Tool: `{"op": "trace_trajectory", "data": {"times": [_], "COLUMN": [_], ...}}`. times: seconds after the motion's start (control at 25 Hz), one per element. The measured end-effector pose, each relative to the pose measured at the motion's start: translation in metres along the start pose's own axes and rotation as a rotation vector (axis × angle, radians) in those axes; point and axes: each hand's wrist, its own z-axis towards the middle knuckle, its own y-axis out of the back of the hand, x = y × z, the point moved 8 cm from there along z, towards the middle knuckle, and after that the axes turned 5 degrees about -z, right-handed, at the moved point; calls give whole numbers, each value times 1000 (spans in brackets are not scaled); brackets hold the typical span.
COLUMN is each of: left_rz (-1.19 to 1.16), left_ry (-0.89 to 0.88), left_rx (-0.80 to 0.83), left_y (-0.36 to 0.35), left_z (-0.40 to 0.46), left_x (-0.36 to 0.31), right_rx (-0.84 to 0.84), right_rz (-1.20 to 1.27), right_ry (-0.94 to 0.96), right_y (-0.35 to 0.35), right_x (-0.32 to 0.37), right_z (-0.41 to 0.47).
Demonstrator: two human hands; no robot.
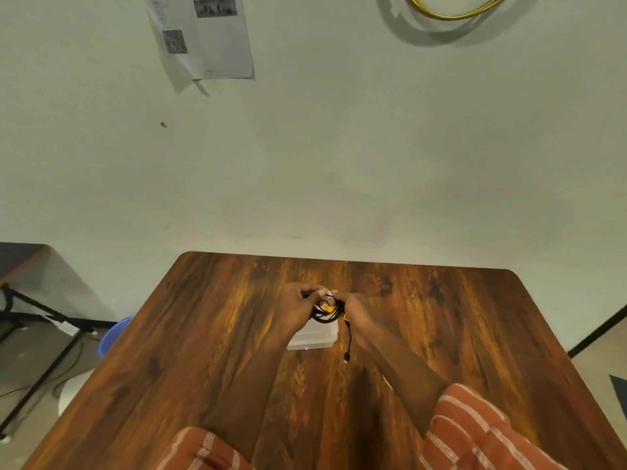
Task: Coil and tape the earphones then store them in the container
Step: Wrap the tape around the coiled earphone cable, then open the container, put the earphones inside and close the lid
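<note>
At the far left, beyond the table's edge, a black metal frame (37, 320) stands on the floor with a blue bucket (113, 335) just beside the table's left side and a round white thing, too blurred to name, below it. The wooden table (203, 351) runs from the near bottom of the view to the pale wall (339, 147), its far edge touching the wall and its two far corners rounded; broad bare wood lies open on the left side of it. A printed sheet of paper (203, 39) hangs on the wall, upper left. Near the table's middle, the left hand (300, 308) has its fingers curled round a bundle of black earphones (327, 313), held above the tabletop, with a bit of yellow showing in the coil. Under the bundle, a clear plastic container (315, 337) sits on the wood, partly hidden by the left wrist. The right hand (354, 315) meets the left at the bundle and pinches the cord too, fingers bent on it. A loose end of the cord with a plug (346, 357) hangs down just right of the container. Striped orange sleeves (475, 432) show at the bottom. To the right lies more bare wood up to the right edge, then floor. A yellow cable loop (454, 11) hangs on the wall, upper right.
</note>
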Motion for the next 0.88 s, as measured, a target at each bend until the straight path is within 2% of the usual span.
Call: {"op": "trace_trajectory", "data": {"times": [0.08,0.16,0.28,0.4,0.52,0.68,0.88], "left_rz": [66,149,126,19,74,187,177], "left_ry": [33,58,120,228,377,618,620], "left_rx": [-13,6,23,-83,-138,-28,-13], "left_y": [7,13,22,36,43,30,-3], "left_z": [11,22,43,60,65,55,36], "left_x": [16,30,59,96,139,197,200], "right_rx": [-11,27,95,121,21,-20,-61], "right_rz": [-112,-116,-99,-61,-37,65,259], "right_ry": [-33,-106,-174,-195,-289,-365,-370], "right_y": [-7,-17,-29,-29,-21,-10,-7], "right_x": [2,-4,-28,-81,-76,-106,-126], "right_z": [8,20,52,113,90,94,85]}}
